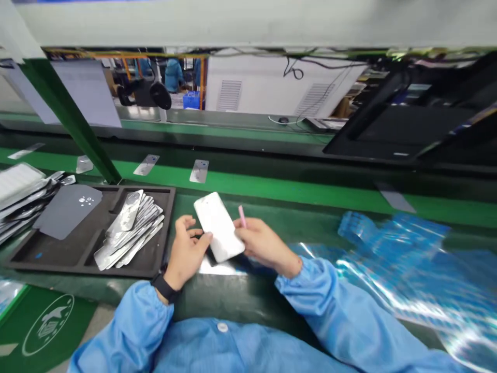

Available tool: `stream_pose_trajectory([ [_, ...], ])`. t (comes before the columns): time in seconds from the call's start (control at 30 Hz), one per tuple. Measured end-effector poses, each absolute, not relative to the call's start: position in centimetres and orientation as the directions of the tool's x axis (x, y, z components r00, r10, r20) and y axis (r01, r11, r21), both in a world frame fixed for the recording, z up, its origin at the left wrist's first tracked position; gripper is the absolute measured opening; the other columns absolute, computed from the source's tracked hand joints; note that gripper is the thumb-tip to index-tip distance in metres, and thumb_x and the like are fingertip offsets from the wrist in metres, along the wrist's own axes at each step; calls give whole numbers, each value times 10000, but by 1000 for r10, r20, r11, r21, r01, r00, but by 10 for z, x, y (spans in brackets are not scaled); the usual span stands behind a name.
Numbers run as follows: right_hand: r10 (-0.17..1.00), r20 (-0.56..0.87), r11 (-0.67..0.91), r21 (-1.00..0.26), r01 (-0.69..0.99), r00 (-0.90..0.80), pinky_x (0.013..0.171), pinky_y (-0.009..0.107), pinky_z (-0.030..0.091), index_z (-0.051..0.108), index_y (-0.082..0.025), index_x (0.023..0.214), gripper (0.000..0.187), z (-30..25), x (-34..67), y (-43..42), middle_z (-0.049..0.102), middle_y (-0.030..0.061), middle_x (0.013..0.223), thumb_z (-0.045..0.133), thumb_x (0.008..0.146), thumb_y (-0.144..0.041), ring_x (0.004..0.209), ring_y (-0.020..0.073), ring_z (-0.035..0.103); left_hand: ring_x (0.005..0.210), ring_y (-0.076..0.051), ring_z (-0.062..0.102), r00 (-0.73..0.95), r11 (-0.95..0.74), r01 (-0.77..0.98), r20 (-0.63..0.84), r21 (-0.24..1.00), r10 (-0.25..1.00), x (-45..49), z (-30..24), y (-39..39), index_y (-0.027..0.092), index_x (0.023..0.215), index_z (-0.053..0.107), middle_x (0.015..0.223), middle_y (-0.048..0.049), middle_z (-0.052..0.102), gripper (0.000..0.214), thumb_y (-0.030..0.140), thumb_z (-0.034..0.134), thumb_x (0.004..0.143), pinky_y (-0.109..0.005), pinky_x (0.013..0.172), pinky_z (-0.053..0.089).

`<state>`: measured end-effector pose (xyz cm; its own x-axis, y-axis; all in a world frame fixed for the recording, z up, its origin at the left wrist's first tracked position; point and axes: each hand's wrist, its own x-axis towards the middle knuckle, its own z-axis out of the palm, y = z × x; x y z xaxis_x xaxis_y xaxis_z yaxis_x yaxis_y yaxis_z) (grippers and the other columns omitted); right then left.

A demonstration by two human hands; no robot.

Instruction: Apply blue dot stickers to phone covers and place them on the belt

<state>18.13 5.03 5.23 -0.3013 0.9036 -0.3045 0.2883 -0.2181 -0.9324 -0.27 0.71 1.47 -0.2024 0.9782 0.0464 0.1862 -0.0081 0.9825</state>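
A white phone-sized panel with rounded corners is tilted between my hands over the green bench. My left hand grips its left edge, with the thumb on the face and the fingers curled at the side. In my right hand is a thin pink stick, its upper end poking out above the fingers. The fingertips of that hand meet the panel's right edge. Under the panel lies something shiny, mostly hidden.
A dark tray at left holds a stack of phone panels and grey sheets. Further panels lie on the green strip behind. Blue printed film spreads at right. A green post rises behind the tray.
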Motion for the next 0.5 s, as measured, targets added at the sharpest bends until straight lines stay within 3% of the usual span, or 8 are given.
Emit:
stream_pose_trajectory([
  [0.1, 860, -330, -278, -943, 185, -390, 386, 204, 268, 663, -152, 749, 139, 39, 189, 13, 507, -38, 528, 612, 694, -269, 402, 64, 366, 735, -148, 666, -24, 114, 107, -112, 988, 993, -7, 19, 9, 231, 1310, 279, 1020, -47, 623, 671, 218, 629, 738, -290, 665, 533],
  [0.23, 982, -146, -147, -989, 0, -122, 498, 240, 403, 661, -161, 654, 218, 29, 210, 14, 624, 42, 762, 633, 701, -372, 549, 93, 494, 711, -157, 652, 80, 155, 358, -196, 921, 977, -15, 14, -6, 214, 1407, 282, 979, -35, 646, 718, 200, 586, 757, -307, 684, 514],
  [0.3, 983, -134, -124, -988, 89, -122, 498, 239, 411, 672, -164, 672, 265, 25, 217, 18, 595, 23, 664, 612, 754, -408, 543, 103, 502, 746, -178, 648, 83, 121, 537, -195, 835, 977, -16, 14, -14, 194, 1400, 340, 996, -49, 661, 693, 193, 585, 753, -343, 742, 510],
  [0.4, 937, -261, -191, -940, 282, -234, 434, 215, 388, 655, -158, 721, 253, 20, 216, 20, 543, -22, 507, 586, 827, -378, 445, 94, 485, 856, -221, 650, 84, 66, 720, -181, 691, 980, -13, 17, -19, 155, 1379, 396, 1038, -82, 670, 673, 184, 607, 740, -377, 824, 501],
  [0.5, 886, -369, -271, -903, 333, -279, 477, 210, 475, 598, -157, 717, 178, 15, 211, 20, 616, -7, 548, 592, 852, -272, 472, 102, 580, 940, -245, 648, 92, 47, 797, -198, 603, 976, -8, 21, -19, 135, 1375, 395, 1066, -105, 670, 674, 181, 618, 741, -376, 845, 498],
])
